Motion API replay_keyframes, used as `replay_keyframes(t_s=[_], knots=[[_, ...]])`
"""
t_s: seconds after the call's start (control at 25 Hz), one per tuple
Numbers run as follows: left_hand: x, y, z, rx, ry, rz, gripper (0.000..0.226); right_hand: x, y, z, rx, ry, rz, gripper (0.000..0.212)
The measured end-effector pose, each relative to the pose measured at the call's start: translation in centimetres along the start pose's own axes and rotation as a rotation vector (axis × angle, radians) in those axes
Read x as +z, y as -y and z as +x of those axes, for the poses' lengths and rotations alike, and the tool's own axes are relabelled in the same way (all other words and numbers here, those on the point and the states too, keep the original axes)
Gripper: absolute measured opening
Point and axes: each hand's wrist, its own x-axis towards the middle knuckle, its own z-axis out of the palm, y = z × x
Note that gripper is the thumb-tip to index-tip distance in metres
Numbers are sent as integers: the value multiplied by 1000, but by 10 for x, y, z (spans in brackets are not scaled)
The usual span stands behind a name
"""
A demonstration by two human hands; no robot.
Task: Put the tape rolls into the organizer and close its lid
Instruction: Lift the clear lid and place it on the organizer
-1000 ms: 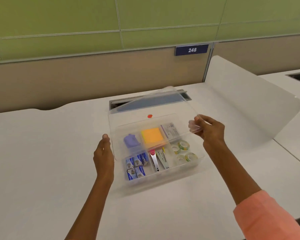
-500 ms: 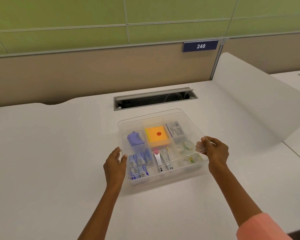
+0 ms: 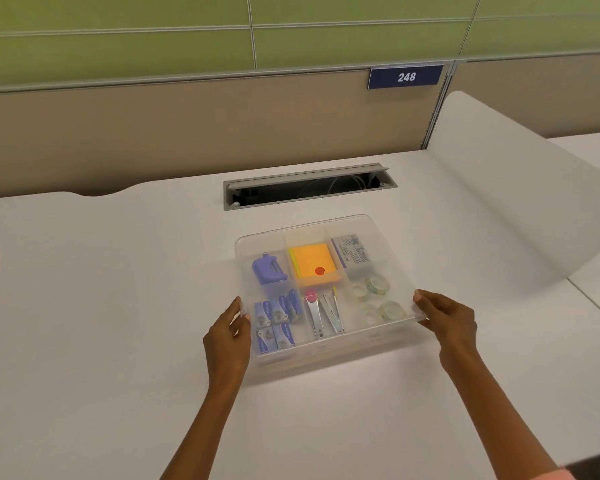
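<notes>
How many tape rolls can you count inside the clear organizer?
4, all in the near-right compartment of the organizer, seen through the lid: one patterned roll at the back, one beside it, one nearer, one faint. More may be hidden.

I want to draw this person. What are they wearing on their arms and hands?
Both hands are bare: the left hand and right hand show no gloves, rings or watch. The forearms are bare too. Only a bit of pink sleeve shows on the right arm.
</notes>
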Motion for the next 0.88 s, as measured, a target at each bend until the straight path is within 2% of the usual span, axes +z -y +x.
replay_keyframes(t_s=[0.16, 0.32, 0.44, 0.64, 0.76, 0.84, 0.88], knots=[[2, 3, -3, 37, -5, 22, 36, -11, -6, -4, 53, 124, 148, 30], [9, 9, -9, 121, -36, 84, 38, -16, -7, -1, 209, 210, 262, 20], [13, 13, -13, 150, -60, 76, 38, -19, -11, 8, 235, 236, 258, 18], [14, 15, -10, 172, -85, 82, 37, -23, -11, 16, 230, 301, 246, 39], [11, 15, -7, 174, -27, 101, 37, -28, 2, 26, 211, 426, 83, 47], [5, 11, 2, 196, 2, 106, 34, -20, 16, 35, 92, 440, -231, 65], [4, 8, 11, 226, -24, 125, 32, -10, 24, 40, -37, 374, -423, 69]])
